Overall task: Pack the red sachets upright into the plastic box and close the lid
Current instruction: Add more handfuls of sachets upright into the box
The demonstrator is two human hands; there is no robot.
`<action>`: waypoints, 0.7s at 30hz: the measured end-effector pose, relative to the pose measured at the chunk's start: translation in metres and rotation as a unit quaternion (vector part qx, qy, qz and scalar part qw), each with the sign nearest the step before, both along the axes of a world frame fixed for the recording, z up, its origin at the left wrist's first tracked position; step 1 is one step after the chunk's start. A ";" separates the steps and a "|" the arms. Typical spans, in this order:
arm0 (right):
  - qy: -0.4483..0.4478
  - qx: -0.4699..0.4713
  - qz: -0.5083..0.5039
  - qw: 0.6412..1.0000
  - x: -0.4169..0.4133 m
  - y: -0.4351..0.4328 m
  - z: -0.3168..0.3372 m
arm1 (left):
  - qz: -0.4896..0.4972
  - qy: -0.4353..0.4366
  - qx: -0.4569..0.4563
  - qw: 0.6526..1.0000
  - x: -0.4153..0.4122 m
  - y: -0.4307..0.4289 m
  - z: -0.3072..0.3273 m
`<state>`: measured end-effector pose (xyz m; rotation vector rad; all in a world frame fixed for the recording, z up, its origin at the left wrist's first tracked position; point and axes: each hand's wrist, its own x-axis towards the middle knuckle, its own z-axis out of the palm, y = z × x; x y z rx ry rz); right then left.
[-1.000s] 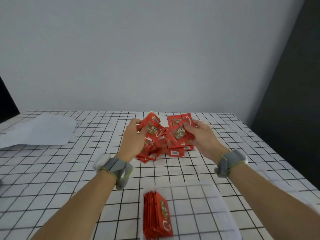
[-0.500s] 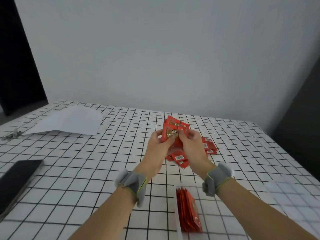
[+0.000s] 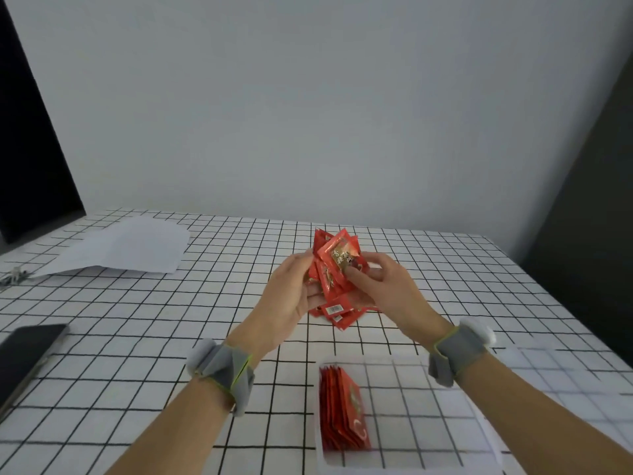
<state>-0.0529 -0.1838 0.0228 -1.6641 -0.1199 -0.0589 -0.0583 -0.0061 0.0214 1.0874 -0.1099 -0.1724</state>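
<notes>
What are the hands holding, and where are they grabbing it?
A bunch of red sachets: left hand grips its left side, right hand its right side.

Left hand (image 3: 291,296), right hand (image 3: 390,289) raised together, both grips pinching red sachets (image 3: 337,260)

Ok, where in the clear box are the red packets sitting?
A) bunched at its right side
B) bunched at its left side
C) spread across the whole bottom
B: the packed sachets stand together against the left wall of the plastic box, and the rest of it holds none.
</notes>
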 end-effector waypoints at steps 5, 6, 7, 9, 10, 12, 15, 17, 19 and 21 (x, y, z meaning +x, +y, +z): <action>0.084 0.219 -0.016 0.972 -0.012 -0.020 0.006 | -0.028 -0.035 -0.033 0.998 -0.010 -0.027 0.009; 0.088 0.235 -0.017 0.968 -0.013 -0.019 0.008 | -0.036 -0.043 -0.032 0.998 -0.011 -0.027 0.009; 0.090 0.240 -0.027 0.966 -0.015 -0.022 0.009 | -0.046 -0.054 -0.027 0.997 -0.013 -0.030 0.010; 0.087 0.220 -0.055 0.970 -0.018 -0.023 0.010 | -0.064 -0.072 -0.017 0.995 -0.016 -0.033 0.012; 0.080 0.207 -0.070 0.973 -0.019 -0.025 0.009 | -0.070 -0.079 -0.012 0.994 -0.019 -0.038 0.014; 0.070 0.192 -0.087 0.975 -0.021 -0.029 0.006 | -0.081 -0.103 0.006 0.991 -0.023 -0.047 0.015; 0.049 0.172 -0.080 0.981 -0.025 -0.030 0.002 | -0.045 -0.151 0.082 0.984 -0.025 -0.053 0.010; 0.015 0.122 -0.079 0.989 -0.025 -0.033 0.000 | 0.004 -0.154 0.120 0.981 -0.023 -0.052 0.007; -0.026 0.088 -0.072 0.993 -0.024 -0.041 0.001 | 0.009 -0.147 0.138 0.979 -0.023 -0.048 0.007; -0.061 0.072 -0.058 0.994 -0.023 -0.050 0.007 | -0.007 -0.143 0.151 0.978 -0.024 -0.043 0.008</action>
